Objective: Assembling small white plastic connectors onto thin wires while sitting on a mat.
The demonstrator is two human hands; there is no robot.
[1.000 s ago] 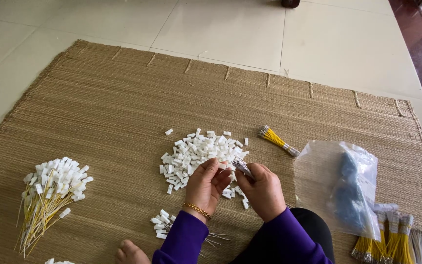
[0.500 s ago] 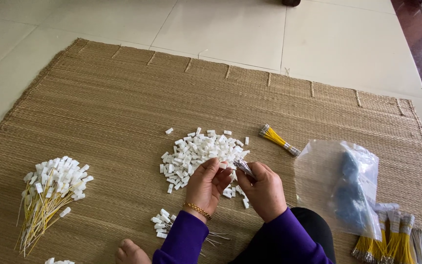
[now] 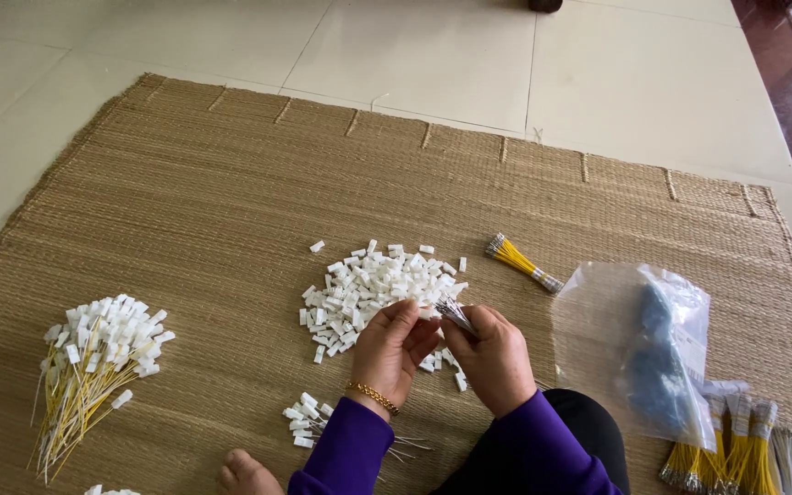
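Seated on a woven straw mat (image 3: 231, 211), I am pinching a thin bundle of grey wires (image 3: 456, 314) in my right hand (image 3: 495, 357), grip closed on it. My left hand (image 3: 396, 346) is closing its fingertips on a small white plastic connector (image 3: 426, 313), just beside the heap of white connectors (image 3: 373, 284).

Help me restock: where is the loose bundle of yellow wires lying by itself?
In the head view, the yellow wire bundle lies on the woven mat, right of the white connector pile, left of the clear plastic bag.
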